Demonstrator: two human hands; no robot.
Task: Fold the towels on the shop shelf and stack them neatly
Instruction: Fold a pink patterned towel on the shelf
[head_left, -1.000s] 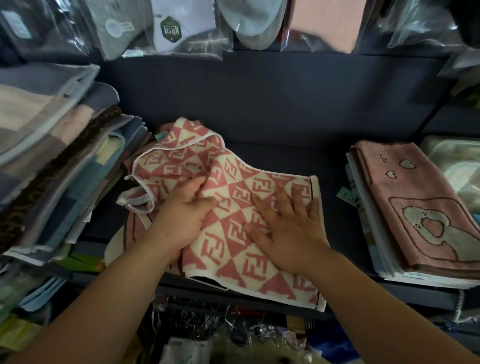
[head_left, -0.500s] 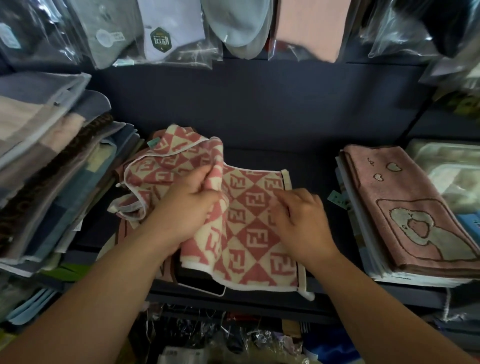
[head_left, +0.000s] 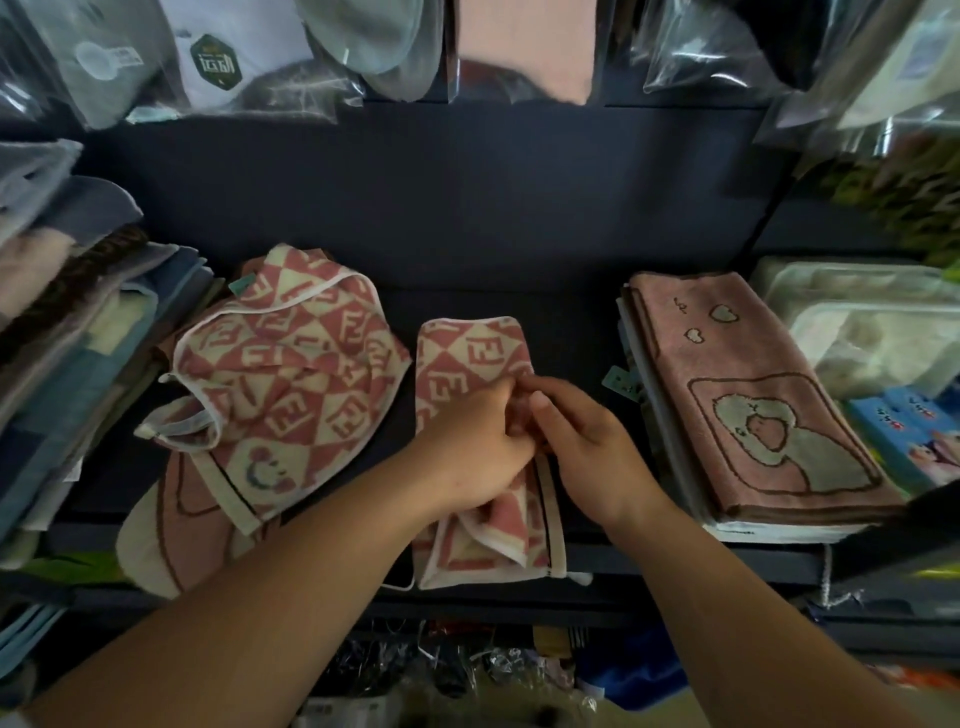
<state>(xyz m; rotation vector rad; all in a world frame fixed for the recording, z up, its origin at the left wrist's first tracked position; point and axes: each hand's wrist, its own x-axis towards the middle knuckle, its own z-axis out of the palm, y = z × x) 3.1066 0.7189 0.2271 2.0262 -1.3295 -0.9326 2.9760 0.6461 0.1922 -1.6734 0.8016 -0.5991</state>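
Both hands meet over the towel: my left hand curls its fingers into the cloth, and my right hand pinches the same spot at the towel's right edge, so the fingertips of the two touch. The towel, a pink and cream check, lies folded into a narrow strip running front to back on the dark shelf, its near end at the front lip. Just to its left sits a rumpled heap of the same check. To the right, near but apart, a neat stack has a pink bear towel on top. At far left leans a tilted pile.
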